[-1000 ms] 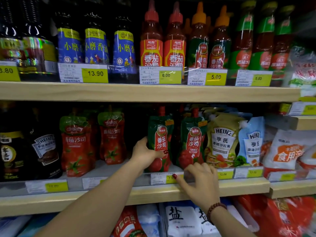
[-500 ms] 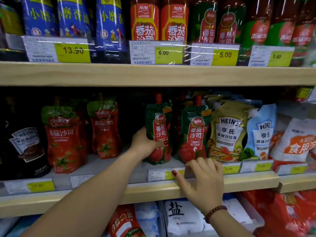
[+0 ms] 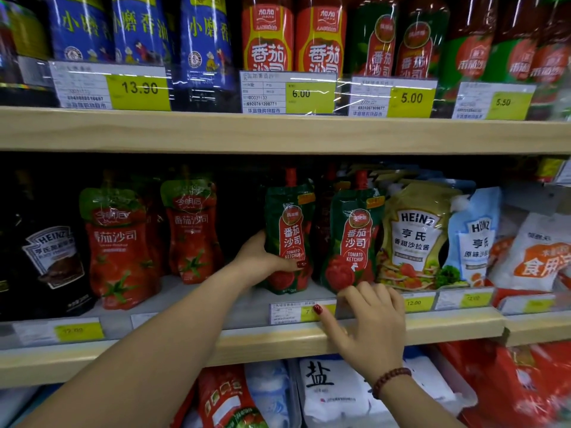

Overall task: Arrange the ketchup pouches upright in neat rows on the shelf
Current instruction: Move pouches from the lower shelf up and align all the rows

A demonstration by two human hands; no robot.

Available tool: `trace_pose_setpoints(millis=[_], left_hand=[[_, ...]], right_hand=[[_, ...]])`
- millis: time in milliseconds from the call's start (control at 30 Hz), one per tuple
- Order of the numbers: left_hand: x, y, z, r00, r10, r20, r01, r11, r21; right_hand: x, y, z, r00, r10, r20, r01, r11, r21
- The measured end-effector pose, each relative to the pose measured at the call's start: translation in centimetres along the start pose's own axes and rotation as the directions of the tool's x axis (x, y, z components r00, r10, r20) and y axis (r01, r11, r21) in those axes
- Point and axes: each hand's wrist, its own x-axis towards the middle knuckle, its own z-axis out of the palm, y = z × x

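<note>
Two green ketchup pouches with red caps stand upright on the middle shelf [image 3: 278, 342]. My left hand [image 3: 262, 261] grips the left green pouch [image 3: 290, 223] by its left side, thumb across the front. The right green pouch [image 3: 355, 236] stands beside it. My right hand [image 3: 367, 322] rests on the shelf's front lip with its fingertips at the base of that pouch, holding nothing. Farther left stand two red ketchup pouches, one [image 3: 119, 245] in front and one [image 3: 191, 230] set back, with a gap between them and the green ones.
Heinz salad dressing pouches [image 3: 414, 236] press against the right green pouch. A dark Heinz bottle [image 3: 49, 261] stands at far left. Sauce bottles [image 3: 267, 41] fill the upper shelf above price tags [image 3: 287, 94]. Salt bags [image 3: 327, 390] lie on the shelf below.
The view has moved closer to the shelf. My left thumb has slid further across the front of the left green pouch. My right hand stays at the shelf lip.
</note>
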Motion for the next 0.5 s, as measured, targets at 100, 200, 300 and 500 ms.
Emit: trace_pose_setpoints(millis=[100,200,300,500], left_hand=[[-0.1,0.0,-0.1,0.999,-0.011,-0.042,0.011,1.0,-0.008],[-0.3,0.1,-0.6,0.999,-0.041,0.002,0.041,0.998,-0.042],[-0.7,0.4,-0.9,0.995,-0.058,0.08,0.063,0.996,-0.057],[-1.1,0.5,-1.2,0.988,-0.079,0.13,0.086,0.995,-0.049]], right_hand=[[0.0,0.0,0.0,1.0,-0.002,-0.005,0.002,1.0,-0.002],[-0.1,0.1,0.1,1.0,-0.006,-0.009,0.006,1.0,-0.002],[-0.1,0.1,0.2,1.0,-0.011,-0.017,0.011,1.0,-0.012],[-0.1,0.2,0.2,1.0,-0.011,-0.007,0.011,1.0,-0.019]])
